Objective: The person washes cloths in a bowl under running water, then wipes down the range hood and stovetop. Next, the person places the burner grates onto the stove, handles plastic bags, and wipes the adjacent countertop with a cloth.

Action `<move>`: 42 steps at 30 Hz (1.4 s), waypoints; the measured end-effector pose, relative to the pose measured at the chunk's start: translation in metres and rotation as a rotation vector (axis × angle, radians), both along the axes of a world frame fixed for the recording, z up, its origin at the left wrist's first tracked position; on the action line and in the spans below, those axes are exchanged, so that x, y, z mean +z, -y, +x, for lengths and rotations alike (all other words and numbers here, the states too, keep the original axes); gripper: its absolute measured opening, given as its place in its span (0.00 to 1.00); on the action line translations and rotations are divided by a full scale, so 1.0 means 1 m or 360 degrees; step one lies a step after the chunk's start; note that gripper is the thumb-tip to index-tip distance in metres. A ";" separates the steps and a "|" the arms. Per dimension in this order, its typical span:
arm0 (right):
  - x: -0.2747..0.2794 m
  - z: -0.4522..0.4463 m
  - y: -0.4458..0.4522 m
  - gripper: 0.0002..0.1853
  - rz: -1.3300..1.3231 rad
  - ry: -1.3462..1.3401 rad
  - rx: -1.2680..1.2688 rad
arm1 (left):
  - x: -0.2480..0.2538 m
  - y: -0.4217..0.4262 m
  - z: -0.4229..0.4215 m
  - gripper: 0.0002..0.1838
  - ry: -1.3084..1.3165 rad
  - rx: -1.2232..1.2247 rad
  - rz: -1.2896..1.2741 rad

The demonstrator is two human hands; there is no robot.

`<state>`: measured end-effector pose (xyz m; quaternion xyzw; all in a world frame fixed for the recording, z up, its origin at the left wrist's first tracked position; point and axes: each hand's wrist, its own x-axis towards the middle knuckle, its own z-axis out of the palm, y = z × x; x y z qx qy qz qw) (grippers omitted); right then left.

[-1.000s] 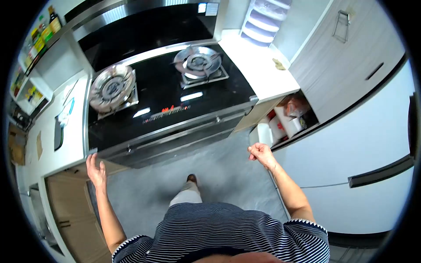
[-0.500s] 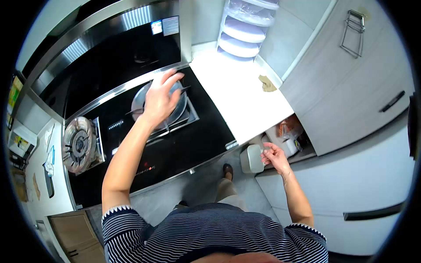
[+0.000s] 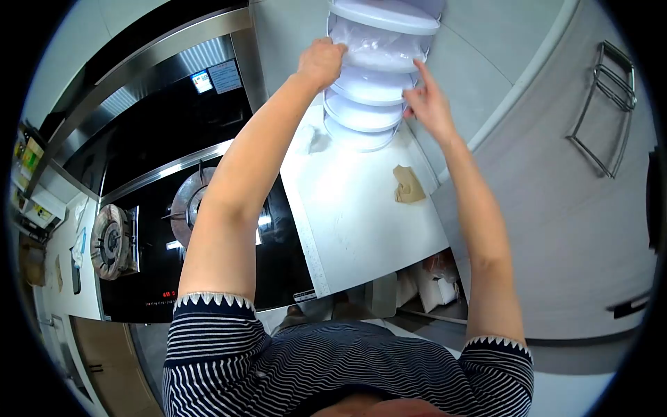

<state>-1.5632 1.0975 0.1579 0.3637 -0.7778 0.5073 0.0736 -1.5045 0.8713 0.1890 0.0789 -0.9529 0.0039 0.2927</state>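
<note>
A white tiered rack (image 3: pixel 365 115) with rounded shelves stands at the back of the counter. Clear crumpled plastic (image 3: pixel 379 45) fills one of its upper tiers. My left hand (image 3: pixel 323 62) is at the left edge of that tier, its fingers curled in against the rack's side. On the opposite side, my right hand (image 3: pixel 427 104) is raised with the index finger stretched up toward the tier's right edge and the other fingers partly bent. Nothing shows in the right hand. The left fingertips are partly hidden.
A brown crumpled piece (image 3: pixel 408 184) lies on the white counter (image 3: pixel 361 222). To the left is a black gas hob (image 3: pixel 278 243) with a burner (image 3: pixel 186 208) partly behind my left arm, and another burner (image 3: pixel 111 240) further left. A cabinet door (image 3: pixel 556 208) rises at right.
Both hands have moved up to the tiered rack: the left from above the hob, the right from beside the open lower compartment. The view has shifted toward the rack.
</note>
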 end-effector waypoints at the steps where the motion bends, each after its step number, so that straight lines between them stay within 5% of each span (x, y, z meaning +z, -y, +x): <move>1: 0.014 -0.014 0.013 0.29 0.0090 -0.0116 -0.0066 | 0.001 0.004 -0.001 0.19 0.0110 0.0023 0.0007; 6: -0.009 -0.062 0.033 0.17 -0.0036 -0.0086 0.0071 | -0.019 -0.009 0.068 0.17 -0.0008 -0.0106 0.0145; 9: -0.039 -0.020 0.020 0.11 -0.0175 -0.0106 0.0109 | -0.032 -0.010 0.117 0.26 0.0212 -0.0276 0.1102; 10: -0.045 -0.004 0.015 0.11 -0.0104 -0.0109 0.0118 | -0.046 0.002 0.120 0.41 0.0104 -0.0238 0.1505; 14: -0.068 0.037 0.011 0.12 0.0061 -0.0217 0.0221 | -0.089 -0.001 0.100 0.55 -0.0332 -0.0239 0.0867; 15: -0.073 0.042 0.012 0.12 0.0064 -0.0286 0.0263 | -0.088 -0.017 0.096 0.43 -0.0483 -0.0122 0.0673; 18: -0.075 0.060 0.006 0.12 0.0043 -0.0157 0.0282 | -0.095 -0.010 0.084 0.26 -0.0430 -0.0143 0.1460; 19: -0.082 0.057 0.001 0.11 -0.0088 0.0090 0.0263 | -0.104 0.001 0.081 0.14 -0.0545 -0.0125 0.1665; 21: -0.098 0.046 -0.011 0.09 -0.0362 0.0578 0.0213 | -0.117 0.019 0.092 0.10 -0.0551 -0.0225 0.2469; 24: -0.106 0.044 -0.023 0.08 -0.0576 0.0712 0.0239 | -0.124 0.022 0.114 0.12 -0.0677 -0.0306 0.3144; 30: -0.098 0.053 -0.026 0.12 -0.0500 0.0854 0.0381 | -0.147 0.028 0.152 0.20 -0.0841 -0.0438 0.3612; 33: -0.091 0.063 -0.014 0.12 0.0189 -0.0154 0.0213 | -0.162 0.028 0.172 0.23 -0.0820 -0.0278 0.3677; 36: -0.112 0.060 0.005 0.11 0.0347 -0.0515 0.0171 | -0.180 0.027 0.199 0.23 -0.0606 -0.0318 0.3837; 39: -0.115 0.069 0.028 0.08 0.0180 -0.0521 0.0276 | -0.197 0.030 0.232 0.27 -0.0631 -0.1089 0.3978; 42: -0.111 0.086 0.047 0.08 -0.0167 -0.0213 0.0564 | -0.169 0.009 0.258 0.35 -0.0844 -0.0685 0.3608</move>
